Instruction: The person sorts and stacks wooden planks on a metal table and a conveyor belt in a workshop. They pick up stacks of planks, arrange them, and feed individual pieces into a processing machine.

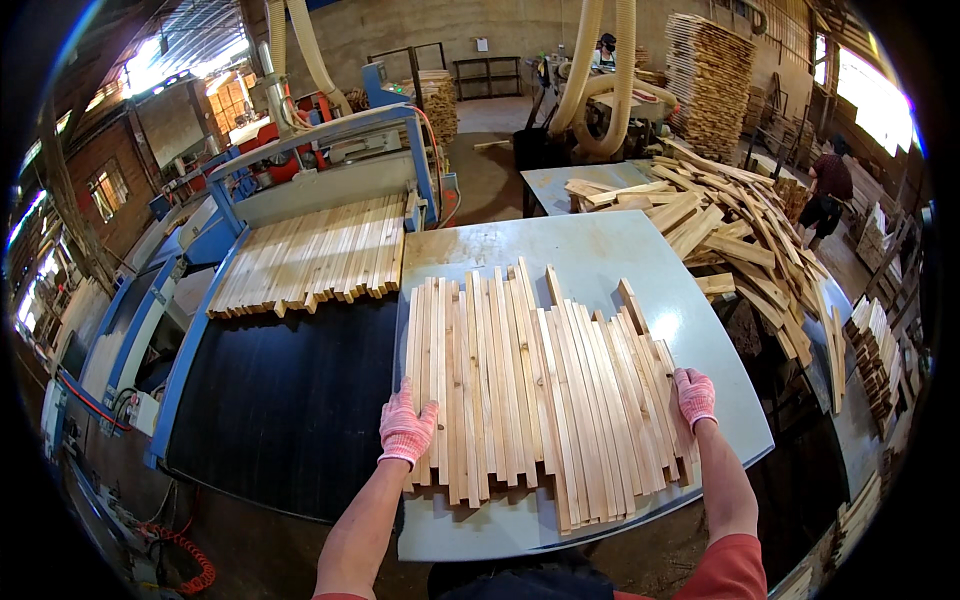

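A broad row of pale wooden strips [540, 390] lies side by side on a grey metal tabletop [480, 240], their ends uneven. At the row's left edge, my left hand [407, 428], in a pink-and-white knit glove, grips the outer strips with the thumb over the top. My right hand [695, 397], gloved alike, has its fingers curled against the strips at the right edge. The row sits squeezed between both hands. A few strips stick out at the far end. The undersides of my fingers are hidden.
Left of the tabletop runs a black conveyor belt [290, 400] in a blue-framed machine [320, 155]; another row of strips [310, 250] lies on it. Loose boards [740, 230] are heaped at the right. Tan hoses [600, 80] hang behind. A person [828, 185] stands far right.
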The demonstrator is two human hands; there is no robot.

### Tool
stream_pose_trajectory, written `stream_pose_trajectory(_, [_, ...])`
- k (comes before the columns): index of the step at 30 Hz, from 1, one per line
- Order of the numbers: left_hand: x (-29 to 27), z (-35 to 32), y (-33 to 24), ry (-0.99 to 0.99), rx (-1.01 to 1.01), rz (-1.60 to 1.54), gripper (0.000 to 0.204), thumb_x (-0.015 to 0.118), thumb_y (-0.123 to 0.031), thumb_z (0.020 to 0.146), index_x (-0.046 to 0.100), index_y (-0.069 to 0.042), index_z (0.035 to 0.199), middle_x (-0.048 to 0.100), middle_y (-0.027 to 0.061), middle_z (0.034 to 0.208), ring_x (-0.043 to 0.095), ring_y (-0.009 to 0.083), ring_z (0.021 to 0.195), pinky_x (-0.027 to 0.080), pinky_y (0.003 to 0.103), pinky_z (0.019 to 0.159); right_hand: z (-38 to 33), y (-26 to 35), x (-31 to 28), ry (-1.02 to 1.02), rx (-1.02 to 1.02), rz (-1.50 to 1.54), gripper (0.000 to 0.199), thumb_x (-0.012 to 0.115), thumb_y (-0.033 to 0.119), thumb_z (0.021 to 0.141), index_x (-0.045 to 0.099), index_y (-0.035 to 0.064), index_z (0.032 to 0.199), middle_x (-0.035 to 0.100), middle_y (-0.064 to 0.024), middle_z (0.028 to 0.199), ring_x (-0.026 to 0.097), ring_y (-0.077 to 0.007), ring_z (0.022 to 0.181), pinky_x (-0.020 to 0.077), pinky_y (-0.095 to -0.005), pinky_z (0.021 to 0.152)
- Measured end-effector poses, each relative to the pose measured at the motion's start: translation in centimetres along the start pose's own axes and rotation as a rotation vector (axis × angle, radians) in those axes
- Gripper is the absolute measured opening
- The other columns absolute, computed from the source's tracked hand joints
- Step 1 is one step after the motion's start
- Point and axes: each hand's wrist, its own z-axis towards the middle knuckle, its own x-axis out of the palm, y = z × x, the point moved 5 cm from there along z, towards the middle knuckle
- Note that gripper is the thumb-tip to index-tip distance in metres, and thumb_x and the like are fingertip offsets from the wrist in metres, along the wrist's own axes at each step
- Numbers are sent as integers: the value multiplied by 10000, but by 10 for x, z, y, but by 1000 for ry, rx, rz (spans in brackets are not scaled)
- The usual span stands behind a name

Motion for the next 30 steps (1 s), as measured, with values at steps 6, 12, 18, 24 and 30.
stream_pose_trajectory(6, [-1,-1,2,2,6,-6,832,697,-447,961,378,-42,1613,562,268,1476,540,424,1333,411,481,1173,0,3,1,14,13,-7,446,610,394,1027,768,-11,1128,757,-274,1035,725,-432,1008,543,-461,919])
stream_pose_trajectory(12, [-5,-1,-3,35,-13,-14,836,692,-444,975,352,-55,1632,551,270,1492,525,426,1358,408,482,1178,1,-2,3,12,6,10,446,611,390,1029,766,-15,1133,758,-275,1029,728,-426,1004,543,-456,918])
stream_pose_trajectory(18, [-2,0,1,-2,3,-10,820,696,-443,961,386,-47,1609,570,268,1459,544,426,1319,416,483,1165,2,-4,5,13,10,2,444,611,392,1030,768,-9,1138,759,-271,1032,729,-422,1006,544,-454,919])
stream_pose_trajectory(24, [-5,-1,0,-19,16,-12,815,704,-436,951,404,-42,1597,584,265,1433,555,428,1291,426,486,1150,0,1,4,18,20,-34,461,598,410,1033,770,-3,1142,758,-270,1045,725,-430,1017,544,-461,926])
stream_pose_trajectory(30, [-7,-1,-3,20,-1,-16,827,704,-433,961,374,-52,1618,555,270,1479,534,423,1336,413,482,1170,3,-8,7,3,10,-9,457,602,410,1031,771,-3,1133,760,-266,1039,725,-432,1015,545,-462,924])
